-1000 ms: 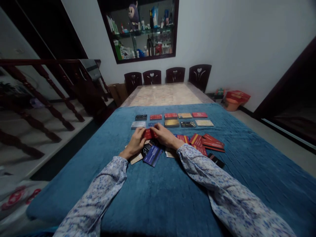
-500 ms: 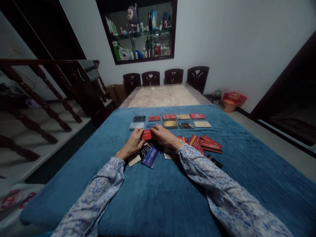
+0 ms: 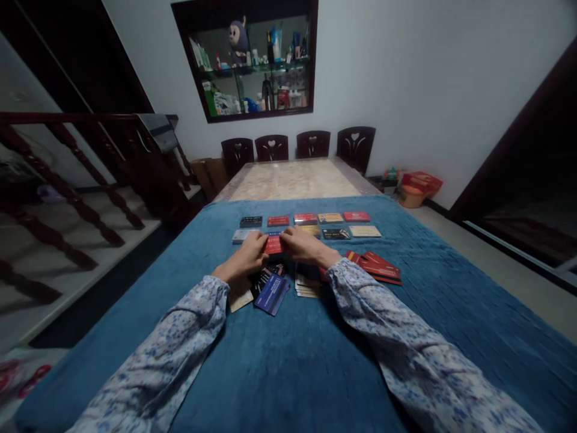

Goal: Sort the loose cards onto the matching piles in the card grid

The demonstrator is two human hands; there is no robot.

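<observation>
Mid-frame, your left hand (image 3: 246,255) and right hand (image 3: 306,245) grip one red rectangular card (image 3: 274,245) below five back-row multicoloured card piles (image 3: 305,218).

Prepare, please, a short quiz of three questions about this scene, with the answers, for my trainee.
1. True or false: the left hand and the right hand both hold the red rectangular card.

2. Which appears nearest to the viewer? A) purple plush toy; B) loose blue rectangular card with pale print; C) dark wooden chairs.

3. Complete: beyond the hands, the multicoloured rectangular cards lie in ___ rows on the blue cloth.

Key: 1 true; 2 B; 3 two.
</observation>
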